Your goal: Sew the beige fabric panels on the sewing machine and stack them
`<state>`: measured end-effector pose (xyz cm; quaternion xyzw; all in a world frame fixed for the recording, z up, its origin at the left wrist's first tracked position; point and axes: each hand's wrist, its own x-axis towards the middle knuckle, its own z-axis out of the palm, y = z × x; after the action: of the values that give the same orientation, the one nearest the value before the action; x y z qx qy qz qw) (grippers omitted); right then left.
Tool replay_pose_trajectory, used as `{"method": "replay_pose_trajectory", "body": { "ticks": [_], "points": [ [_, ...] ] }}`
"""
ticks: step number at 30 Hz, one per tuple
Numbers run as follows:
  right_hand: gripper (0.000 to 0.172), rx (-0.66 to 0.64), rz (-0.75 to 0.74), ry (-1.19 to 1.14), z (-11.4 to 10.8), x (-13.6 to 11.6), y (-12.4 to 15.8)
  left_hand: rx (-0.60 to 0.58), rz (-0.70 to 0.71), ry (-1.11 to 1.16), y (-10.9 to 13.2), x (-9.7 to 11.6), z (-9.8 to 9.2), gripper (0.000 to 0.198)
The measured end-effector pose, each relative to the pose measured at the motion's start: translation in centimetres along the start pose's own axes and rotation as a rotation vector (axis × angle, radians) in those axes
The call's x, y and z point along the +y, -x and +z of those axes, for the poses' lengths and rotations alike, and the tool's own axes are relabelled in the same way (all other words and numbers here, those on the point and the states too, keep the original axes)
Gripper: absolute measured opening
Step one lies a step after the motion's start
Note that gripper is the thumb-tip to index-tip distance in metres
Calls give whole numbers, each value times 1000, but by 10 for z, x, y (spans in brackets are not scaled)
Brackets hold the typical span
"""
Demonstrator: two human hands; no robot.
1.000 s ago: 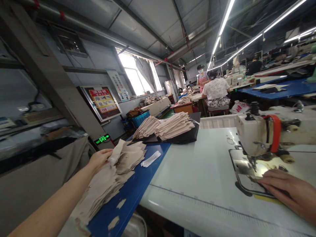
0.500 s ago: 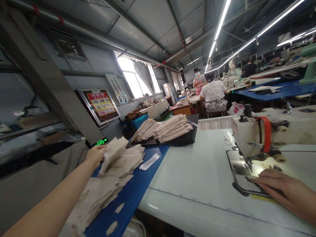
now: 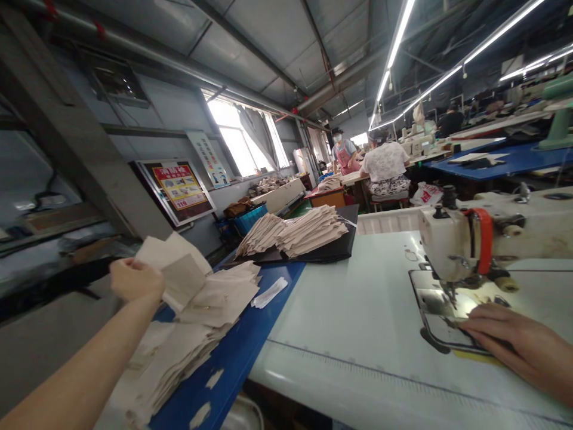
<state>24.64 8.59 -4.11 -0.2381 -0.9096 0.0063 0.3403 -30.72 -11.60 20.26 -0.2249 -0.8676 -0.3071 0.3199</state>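
My left hand is closed on the edge of a beige fabric piece, lifting it at the top of a stack. Beneath lie more beige fabric pieces, overlapping in a fanned pile on a blue table. Over at the sewing machine, my right hand rests by the metal needle plate, fingers pressed together. Its fingertips are just in front of the needle area; whatever they hold, if anything, is hidden.
Two bundles of beige pieces lie on a black sheet beyond the table. White strips lie on the blue surface. A printed ruler runs along the pale machine table. Co-workers are farther back.
My left hand has moved left and turned, drawing the top fabric piece up and back from the stack. The right hand stays by the needle plate.
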Motion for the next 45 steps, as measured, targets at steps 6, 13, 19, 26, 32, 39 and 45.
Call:
{"method": "replay_pose_trajectory", "body": {
  "ticks": [6,13,19,26,32,39,45],
  "points": [
    [45,-88,109,-103,-1,-4,-1,-32,323,-15,14,52,-22,33],
    [37,-142,97,-130,-5,-9,-6,-723,1047,152,198,130,24,60],
    [38,-147,109,-114,-6,-9,-8,-1173,1090,230,336,185,56,52],
    [38,-155,112,-126,-7,-9,-12,-1201,950,600,340,188,58,44],
    [27,-143,54,-178,-16,-26,-15,-1104,1049,509,322,159,76,51],
    [22,-333,-76,-256,-17,-53,-21,-1152,1156,309,331,170,74,55],
    [26,-327,-87,-221,-15,-46,-14,-1029,1162,450,323,163,70,43]
  ]
}}
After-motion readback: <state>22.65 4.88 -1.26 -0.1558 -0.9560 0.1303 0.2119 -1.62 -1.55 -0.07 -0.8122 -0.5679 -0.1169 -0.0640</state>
